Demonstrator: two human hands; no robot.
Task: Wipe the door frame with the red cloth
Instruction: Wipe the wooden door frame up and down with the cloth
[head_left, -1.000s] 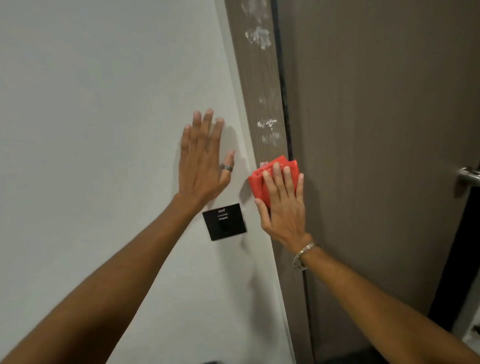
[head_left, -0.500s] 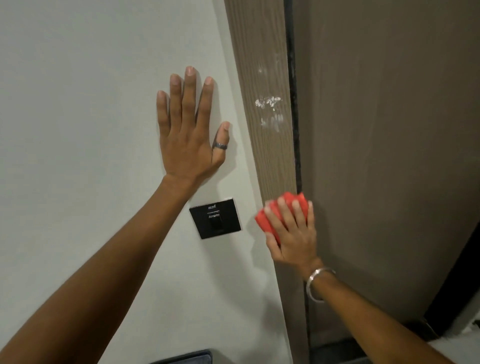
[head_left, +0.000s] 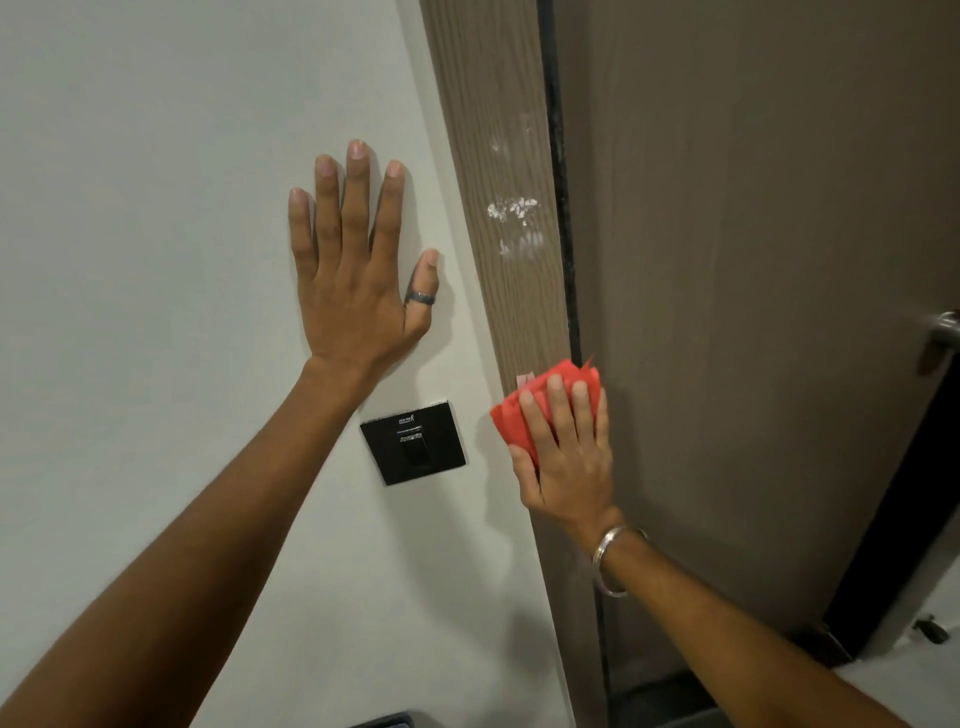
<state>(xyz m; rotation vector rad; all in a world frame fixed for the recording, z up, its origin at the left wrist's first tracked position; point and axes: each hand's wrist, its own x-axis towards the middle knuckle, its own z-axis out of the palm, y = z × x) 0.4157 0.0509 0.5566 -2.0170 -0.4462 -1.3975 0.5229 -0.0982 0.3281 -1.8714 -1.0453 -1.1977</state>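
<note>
Two hands are up against the surfaces here, much as they were half a second ago. The left hand (head_left: 358, 280) lies flat on the white wall (head_left: 156, 260) with its fingers spread and pointing up, holding nothing, a dark ring (head_left: 420, 298) on the thumb; it sits in the same place relative to the black switch plate (head_left: 414, 442) below its wrist as it did before. The right hand (head_left: 566, 457) presses the red cloth (head_left: 524, 415) flat against the door frame (head_left: 511, 270), fingers laid close together over the cloth rather than curled around it, the thumb at the cloth's lower left edge. A silver bangle (head_left: 615, 561) circles that wrist. The cloth covers the frame's width at about the height of the switch plate, its right corner reaching over the dark gap onto the edge of the brown door (head_left: 753, 312). Compared with the frame a second ago, the cloth is lower on the frame, well below the white smudges (head_left: 514, 213) that it then sat just under; since half a second ago it has kept nearly the same distance from them. The smudges remain on the wood, one cluster with a fainter smear beneath it and faint specks above. A metal door handle (head_left: 948, 332) shows at the right edge, which the previous frame had lost from view. A dark object peeks in at the bottom edge below the switch plate, too cropped to identify.
</note>
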